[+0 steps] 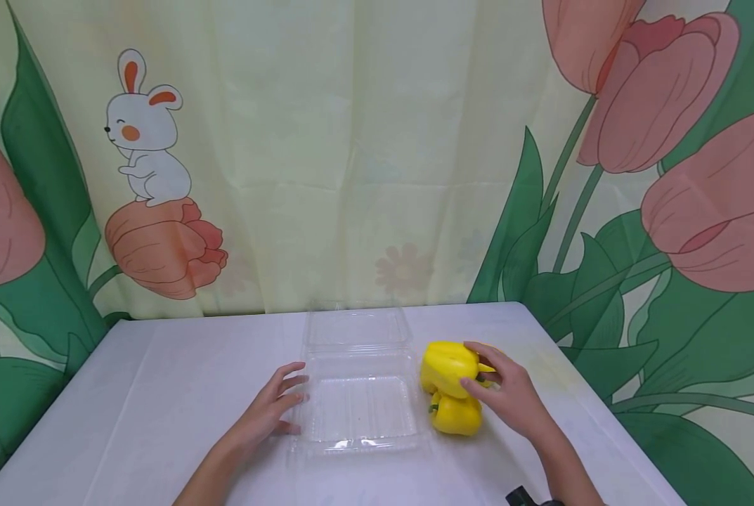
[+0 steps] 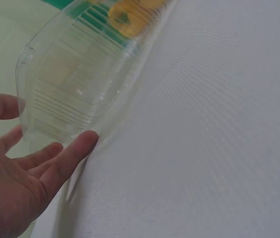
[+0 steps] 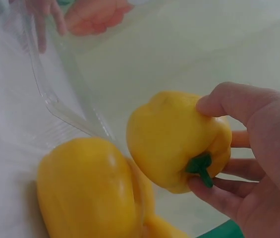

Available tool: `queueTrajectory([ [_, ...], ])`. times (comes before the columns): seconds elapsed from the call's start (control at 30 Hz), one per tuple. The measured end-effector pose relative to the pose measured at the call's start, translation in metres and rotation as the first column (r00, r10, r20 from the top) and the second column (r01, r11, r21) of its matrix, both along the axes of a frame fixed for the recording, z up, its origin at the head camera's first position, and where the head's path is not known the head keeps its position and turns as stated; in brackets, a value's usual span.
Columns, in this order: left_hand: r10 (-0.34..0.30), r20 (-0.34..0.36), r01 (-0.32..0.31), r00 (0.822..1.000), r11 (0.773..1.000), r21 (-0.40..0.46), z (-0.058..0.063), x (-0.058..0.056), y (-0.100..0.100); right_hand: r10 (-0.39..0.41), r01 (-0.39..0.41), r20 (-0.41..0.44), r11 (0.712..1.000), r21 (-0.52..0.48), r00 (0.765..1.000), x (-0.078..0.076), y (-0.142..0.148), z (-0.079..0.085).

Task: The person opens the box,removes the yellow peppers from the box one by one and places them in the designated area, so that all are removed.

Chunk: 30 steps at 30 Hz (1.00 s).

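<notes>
A clear plastic clamshell container (image 1: 360, 407) lies on the table with its lid (image 1: 358, 329) folded back toward the curtain. My left hand (image 1: 269, 407) is at its left side, fingers spread and loosely bent, fingertips right at the container's edge (image 2: 22, 84). My right hand (image 1: 506, 390) holds a yellow bell pepper (image 1: 447, 367) between thumb and fingers, its green stem (image 3: 200, 166) turned toward the palm. Close below the held one, a second yellow bell pepper (image 1: 457, 416) rests on the table right of the container. More yellow (image 3: 149, 198) shows partly hidden behind it in the right wrist view.
A white cloth covers the table (image 1: 180, 393). Behind it hangs a curtain (image 1: 351, 176) printed with tulips and a rabbit. A black object (image 1: 523, 496) shows at the bottom edge by the right forearm.
</notes>
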State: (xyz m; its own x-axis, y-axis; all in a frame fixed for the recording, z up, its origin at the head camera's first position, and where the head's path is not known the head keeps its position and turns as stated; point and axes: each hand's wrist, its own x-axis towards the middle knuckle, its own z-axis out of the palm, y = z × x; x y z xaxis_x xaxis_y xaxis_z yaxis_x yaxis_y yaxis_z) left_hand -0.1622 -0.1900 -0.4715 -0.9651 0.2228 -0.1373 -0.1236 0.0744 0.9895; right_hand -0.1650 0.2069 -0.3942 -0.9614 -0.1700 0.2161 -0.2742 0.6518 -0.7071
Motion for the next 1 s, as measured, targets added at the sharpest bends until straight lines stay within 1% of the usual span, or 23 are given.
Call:
queueTrajectory([
  [0.2,0.021,0.016,-0.021,1.0,1.0,-0.004,-0.001,0.0,0.001,-0.002,0.002,-0.027,1.0,0.01,1.0,0.0,0.008,-0.001],
  [0.43,0.01,-0.006,-0.01,1.0,1.0,-0.008,-0.002,-0.001,0.0,-0.028,0.029,-0.026,0.999,0.034,0.999,0.001,0.015,0.001],
  [0.8,-0.002,-0.005,0.002,1.0,1.0,-0.007,-0.001,0.0,-0.001,-0.043,0.045,-0.044,0.998,0.049,0.998,0.001,0.026,0.0],
  [1.0,0.003,-0.002,-0.003,1.0,1.0,-0.006,0.0,0.001,-0.001,-0.071,0.073,-0.038,0.995,0.061,0.997,0.002,0.033,0.001],
])
